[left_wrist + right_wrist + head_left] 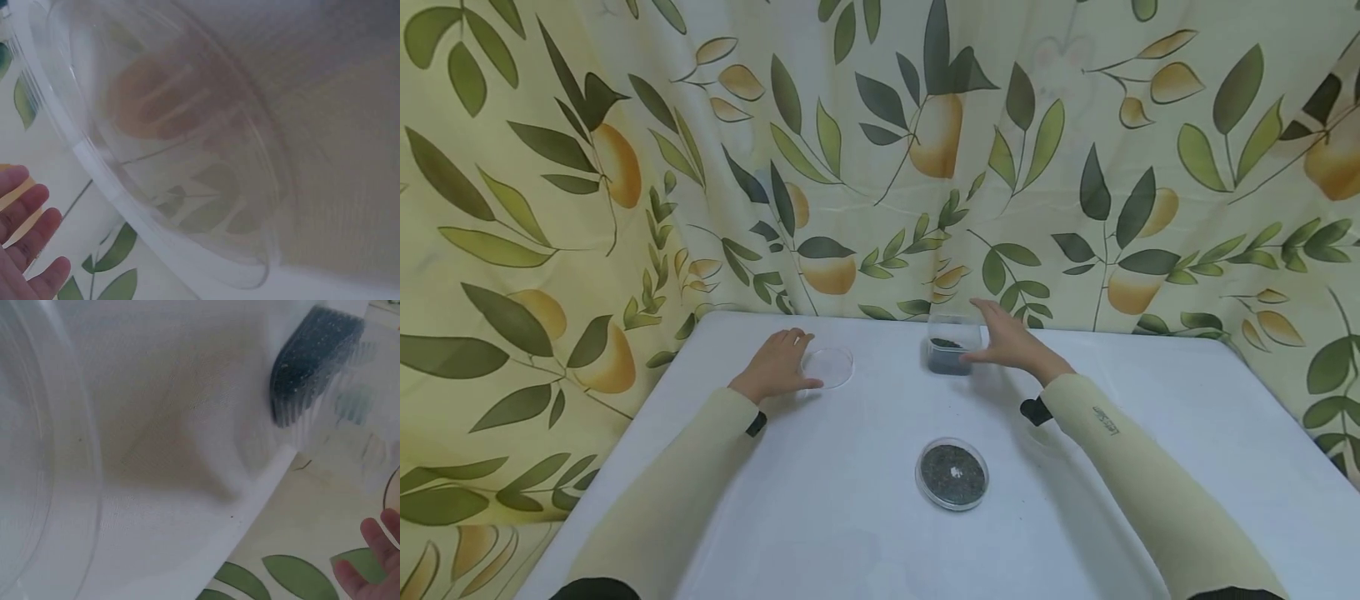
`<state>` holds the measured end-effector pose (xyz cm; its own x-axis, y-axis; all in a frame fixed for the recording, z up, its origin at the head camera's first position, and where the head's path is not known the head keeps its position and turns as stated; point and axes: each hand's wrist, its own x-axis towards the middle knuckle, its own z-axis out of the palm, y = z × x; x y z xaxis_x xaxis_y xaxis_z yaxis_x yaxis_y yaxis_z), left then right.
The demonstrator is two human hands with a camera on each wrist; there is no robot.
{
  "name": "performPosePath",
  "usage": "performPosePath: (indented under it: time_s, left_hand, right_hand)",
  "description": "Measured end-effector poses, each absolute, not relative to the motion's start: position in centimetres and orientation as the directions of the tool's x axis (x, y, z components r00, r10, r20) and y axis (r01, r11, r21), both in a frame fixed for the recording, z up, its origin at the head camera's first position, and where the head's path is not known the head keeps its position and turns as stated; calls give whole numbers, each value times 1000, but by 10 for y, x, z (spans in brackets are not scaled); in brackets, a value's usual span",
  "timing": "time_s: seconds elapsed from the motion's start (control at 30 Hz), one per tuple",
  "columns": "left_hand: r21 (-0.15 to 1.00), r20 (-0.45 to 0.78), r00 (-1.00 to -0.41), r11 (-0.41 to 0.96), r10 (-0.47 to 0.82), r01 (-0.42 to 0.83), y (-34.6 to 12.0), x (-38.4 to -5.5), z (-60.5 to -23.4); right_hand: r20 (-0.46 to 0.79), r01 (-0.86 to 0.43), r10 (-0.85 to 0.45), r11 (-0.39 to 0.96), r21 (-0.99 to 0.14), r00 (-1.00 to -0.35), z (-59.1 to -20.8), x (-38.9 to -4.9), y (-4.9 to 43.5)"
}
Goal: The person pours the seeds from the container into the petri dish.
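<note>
Flanking the left edge of a clear disc [828, 368], the left hand [778, 363] has thumb and fingers spread; contact with the rim cannot be told. Disc lies on the white tabletop [835, 492], just right of that hand; being round, it has no long axis.

Next along, two items line up in depth. Nearer the person: a round filled dish [952, 473], dark granular contents, pale spot near its middle. Beyond it, well apart: a clear tub [950, 358], dark material in its lower part, long axis not readable.

Key relation: tub lies directly left of the right hand [1015, 343], its right wall facing the gap between spread thumb and fingers. Touch not confirmed; no pinch seen. Right hand is clearly nearer the tub, left hand nearer the disc.

Right wrist view also shows a clear curved rim [95, 456]; its full shape is cut off.
</note>
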<state>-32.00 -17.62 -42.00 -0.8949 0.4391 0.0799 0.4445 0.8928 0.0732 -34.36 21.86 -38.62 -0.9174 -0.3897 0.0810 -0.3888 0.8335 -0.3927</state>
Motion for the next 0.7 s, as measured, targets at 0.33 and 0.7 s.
performPosePath:
  time_s: [0.33, 0.7]
  left_hand:
    - [100, 57, -903, 897, 426, 430, -177, -328, -427]
    - [84, 9, -919, 915, 394, 394, -177, -333, -436]
  right_hand:
    - [7, -331, -385, 785, -524, -923, -401, -359, 223]
    - [-14, -348, -405, 801, -487, -914, -406, -363, 217]
